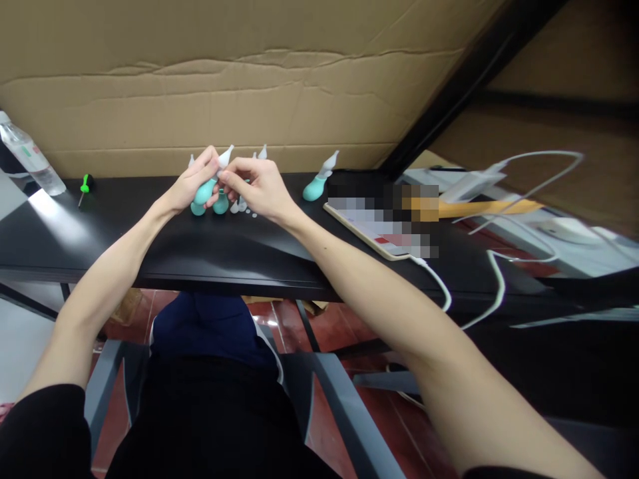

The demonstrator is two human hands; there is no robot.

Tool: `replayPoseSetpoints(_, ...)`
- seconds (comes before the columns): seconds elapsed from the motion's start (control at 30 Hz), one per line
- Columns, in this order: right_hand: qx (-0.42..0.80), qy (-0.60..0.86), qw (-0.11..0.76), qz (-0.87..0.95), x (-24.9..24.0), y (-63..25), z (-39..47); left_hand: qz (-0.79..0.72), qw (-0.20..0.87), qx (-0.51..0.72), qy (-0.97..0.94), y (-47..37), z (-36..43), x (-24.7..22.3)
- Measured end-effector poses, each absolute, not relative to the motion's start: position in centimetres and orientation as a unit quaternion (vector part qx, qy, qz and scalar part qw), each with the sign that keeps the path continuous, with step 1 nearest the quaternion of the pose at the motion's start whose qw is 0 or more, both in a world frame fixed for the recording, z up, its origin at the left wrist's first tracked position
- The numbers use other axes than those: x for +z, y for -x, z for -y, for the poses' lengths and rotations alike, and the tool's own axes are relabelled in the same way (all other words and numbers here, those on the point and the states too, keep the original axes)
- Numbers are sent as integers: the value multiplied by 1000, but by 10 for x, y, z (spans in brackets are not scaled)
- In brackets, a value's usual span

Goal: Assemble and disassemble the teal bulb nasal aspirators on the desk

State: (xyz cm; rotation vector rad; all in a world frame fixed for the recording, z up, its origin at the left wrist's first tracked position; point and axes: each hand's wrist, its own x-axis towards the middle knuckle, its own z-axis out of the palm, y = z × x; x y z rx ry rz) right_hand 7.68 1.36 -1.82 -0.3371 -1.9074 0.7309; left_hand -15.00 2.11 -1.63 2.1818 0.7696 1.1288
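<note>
My left hand is closed around a nasal aspirator, a teal rubber bulb with a white pointed nozzle, tilted with its tip up. Against its white collar, the thumb and bent fingers of my right hand are pinched; any small part between them is hidden. Behind and below my hands stand more teal bulbs, partly covered, and a white nozzle tip shows above my right hand. Several small white pieces lie on the table under my fingers. Farther right, another aspirator leans with its nozzle up.
The black table backs onto a cardboard sheet. To the left are a water bottle and a green-handled screwdriver. A phone, partly blurred, lies at right with a white cable over the edge.
</note>
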Motion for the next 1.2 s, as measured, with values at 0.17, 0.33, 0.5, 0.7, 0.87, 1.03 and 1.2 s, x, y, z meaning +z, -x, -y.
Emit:
replayPoseSetpoints(0.17,310,146,504,793,-19,-76,-15,-293,251,425,-819,150,-23,-16)
replayPoseSetpoints(0.33,373,144,504,766,-24,-76,-28,-277,211,441,-827,148,-17,-13)
replayPoseSetpoints(0.5,432,152,509,729,-24,-79,-37,-282,54,441,-850,147,-6,-6)
replayPoseSetpoints(0.7,492,143,505,694,-23,-84,-39,-281,-2,425,-860,146,-1,-1)
replayPoseSetpoints(0.87,543,107,511,658,-16,-83,-33,-274,91,433,-854,143,3,-1)
replayPoseSetpoints(1.03,538,103,501,670,-6,-79,-19,-258,129,460,-840,139,4,-2)
replayPoseSetpoints(1.2,515,103,496,692,-6,-73,-14,-256,149,483,-824,137,8,-1)
